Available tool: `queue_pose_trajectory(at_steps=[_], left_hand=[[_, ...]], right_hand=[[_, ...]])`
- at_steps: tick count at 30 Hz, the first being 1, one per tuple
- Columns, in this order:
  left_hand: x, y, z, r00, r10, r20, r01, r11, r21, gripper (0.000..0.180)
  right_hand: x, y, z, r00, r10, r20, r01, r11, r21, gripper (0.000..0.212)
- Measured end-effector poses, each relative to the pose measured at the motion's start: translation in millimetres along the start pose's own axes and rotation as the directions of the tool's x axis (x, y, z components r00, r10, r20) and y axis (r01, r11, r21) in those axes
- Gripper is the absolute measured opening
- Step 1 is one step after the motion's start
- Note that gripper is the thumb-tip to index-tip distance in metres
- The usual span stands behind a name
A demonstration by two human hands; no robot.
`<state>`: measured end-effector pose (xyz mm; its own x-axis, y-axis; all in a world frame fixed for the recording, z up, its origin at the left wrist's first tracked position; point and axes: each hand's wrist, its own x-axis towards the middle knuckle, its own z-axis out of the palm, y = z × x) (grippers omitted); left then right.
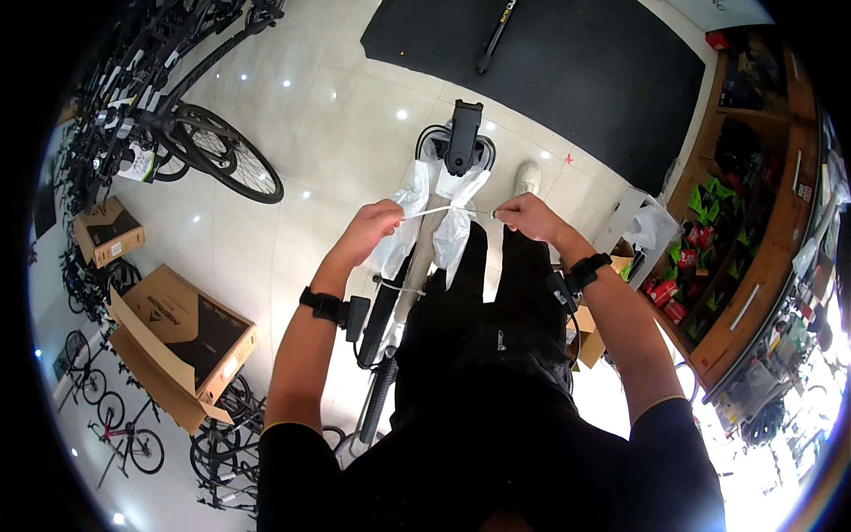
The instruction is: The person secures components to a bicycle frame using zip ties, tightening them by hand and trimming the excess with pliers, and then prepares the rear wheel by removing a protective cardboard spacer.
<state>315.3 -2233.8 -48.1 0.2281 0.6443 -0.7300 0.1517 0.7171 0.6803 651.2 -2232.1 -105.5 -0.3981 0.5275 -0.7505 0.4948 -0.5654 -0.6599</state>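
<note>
A thin white strip (430,212), like a cable tie, stretches across a light-coloured bicycle frame (425,244) in front of me. My left hand (379,228) is closed in a pinch on its left end. On the other side my right hand (529,218) pinches the right end, where a small shiny bit shows at the fingertips. White foam wrapping (453,232) hangs around the frame under the strip, in two loose flaps. Beyond it stands the black stem (464,137) with looped cables. The strip's ends are hidden in my fingers.
Bicycles (199,146) crowd the left side. An opened cardboard box (182,332) stands at the lower left, a smaller carton (108,232) behind it. A dark mat (567,75) lies ahead with a black tube on it. Wooden shelving (753,266) with packaged goods lines the right.
</note>
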Motion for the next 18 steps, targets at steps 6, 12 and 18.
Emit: queue_pose_trajectory(at_steps=[6,12,18], left_hand=[[-11.0,-47.1,-7.8,0.991,0.091,-0.099,-0.133,0.541,-0.83,0.025],[-4.8,-38.4,4.0,0.963,0.233,-0.132,-0.232,0.48,-0.846,0.019],[-16.3,-44.7,-9.3,0.973,0.034,-0.228,-0.092,0.964,-0.248,0.018]], right_hand=[[-0.1,11.5,8.8,0.996,-0.065,-0.066,0.069,0.996,0.049,0.027],[-11.6,21.7,6.2,0.991,-0.104,-0.086,0.103,0.994,-0.026,0.028],[-28.4,14.5,6.1,1.0,0.007,-0.027,-0.005,0.998,0.064,0.028]])
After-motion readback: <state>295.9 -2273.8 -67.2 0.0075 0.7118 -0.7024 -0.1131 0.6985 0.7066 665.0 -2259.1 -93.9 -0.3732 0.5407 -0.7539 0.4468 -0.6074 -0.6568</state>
